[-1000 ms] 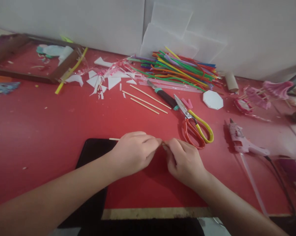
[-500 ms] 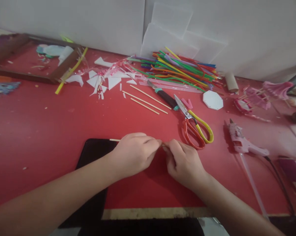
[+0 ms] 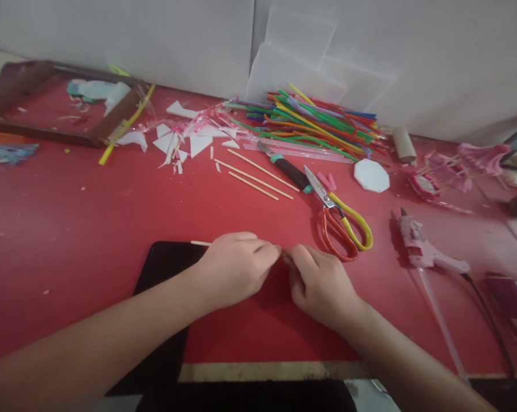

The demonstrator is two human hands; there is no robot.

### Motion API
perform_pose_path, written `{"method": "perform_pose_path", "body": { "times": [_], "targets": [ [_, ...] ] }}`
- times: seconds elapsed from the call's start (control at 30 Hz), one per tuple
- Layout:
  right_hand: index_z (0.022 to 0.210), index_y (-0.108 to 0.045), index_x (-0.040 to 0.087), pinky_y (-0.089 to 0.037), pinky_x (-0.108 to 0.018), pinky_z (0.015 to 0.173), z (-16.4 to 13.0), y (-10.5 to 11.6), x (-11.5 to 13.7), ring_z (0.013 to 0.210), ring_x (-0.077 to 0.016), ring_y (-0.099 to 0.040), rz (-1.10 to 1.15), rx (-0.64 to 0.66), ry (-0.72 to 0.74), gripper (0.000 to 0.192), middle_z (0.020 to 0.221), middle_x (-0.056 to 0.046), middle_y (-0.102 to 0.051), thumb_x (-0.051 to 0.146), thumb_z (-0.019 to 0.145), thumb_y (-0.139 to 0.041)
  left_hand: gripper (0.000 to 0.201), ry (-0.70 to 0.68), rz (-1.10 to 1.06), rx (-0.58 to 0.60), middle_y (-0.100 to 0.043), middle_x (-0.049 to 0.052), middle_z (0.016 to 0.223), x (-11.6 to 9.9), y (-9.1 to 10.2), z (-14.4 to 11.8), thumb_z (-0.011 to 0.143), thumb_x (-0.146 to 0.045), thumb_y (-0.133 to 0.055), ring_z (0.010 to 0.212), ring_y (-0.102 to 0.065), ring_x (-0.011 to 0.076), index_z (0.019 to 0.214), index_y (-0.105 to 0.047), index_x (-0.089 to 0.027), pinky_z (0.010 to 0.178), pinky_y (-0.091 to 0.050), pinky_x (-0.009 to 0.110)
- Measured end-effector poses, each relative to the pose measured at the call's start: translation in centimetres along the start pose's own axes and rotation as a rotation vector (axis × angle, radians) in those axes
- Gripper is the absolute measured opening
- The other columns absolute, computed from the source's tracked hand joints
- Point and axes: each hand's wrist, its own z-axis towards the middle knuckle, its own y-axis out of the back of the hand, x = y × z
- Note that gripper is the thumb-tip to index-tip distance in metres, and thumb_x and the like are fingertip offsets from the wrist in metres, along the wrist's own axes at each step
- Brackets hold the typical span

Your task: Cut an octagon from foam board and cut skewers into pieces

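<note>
We see only one tip of a thin wooden stick [image 3: 199, 243], poking out over the black mat [image 3: 164, 269]; the rest is hidden inside our left hand [image 3: 235, 269]. Just right of the mat, our right hand [image 3: 320, 283] covers whatever its fingertips pinch. The mat's near end is hidden under our left forearm. Far right of the mat, a purple box [image 3: 513, 297] is cut off by the edge.

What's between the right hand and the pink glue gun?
Head view: the scissors lie between the right hand and the glue gun; otherwise bare red table.
</note>
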Motion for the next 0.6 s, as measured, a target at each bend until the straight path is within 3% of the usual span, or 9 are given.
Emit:
{"method": "perform_pose_path", "body": {
  "times": [0.33, 0.6],
  "targets": [
    [0.07, -0.05, 0.021, -0.023, -0.03, 0.046, 0.2, 0.5, -0.4, 0.047, -0.0145, -0.042, -0.009, 0.053, 0.082, 0.019, 0.057, -0.001, -0.055, 0.005, 0.076, -0.04, 0.022, -0.104, 0.107, 0.017, -0.067, 0.003, 0.07, 0.1, 0.1, -0.3, 0.094, -0.009, -0.046, 0.061, -0.057, 0.0179, 0.086, -0.065, -0.015, 0.053, -0.042, 0.029],
    [0.088, -0.053, 0.019, -0.04, -0.027, 0.053, 0.1, 0.4, -1.3, 0.057, -0.016, -0.055, 0.216, 0.05, 0.149, 0.023, 0.068, -0.003, -0.063, 0.001, 0.082, -0.04, 0.026, -0.148, 0.032, 0.024, -0.071, 0.002, 0.075, 1.0, 0.9, -0.3, 0.097, -0.013, -0.044, 0.065, -0.059, 0.0162, 0.09, -0.068, -0.018, 0.059, -0.048, 0.028]
  ]
}}
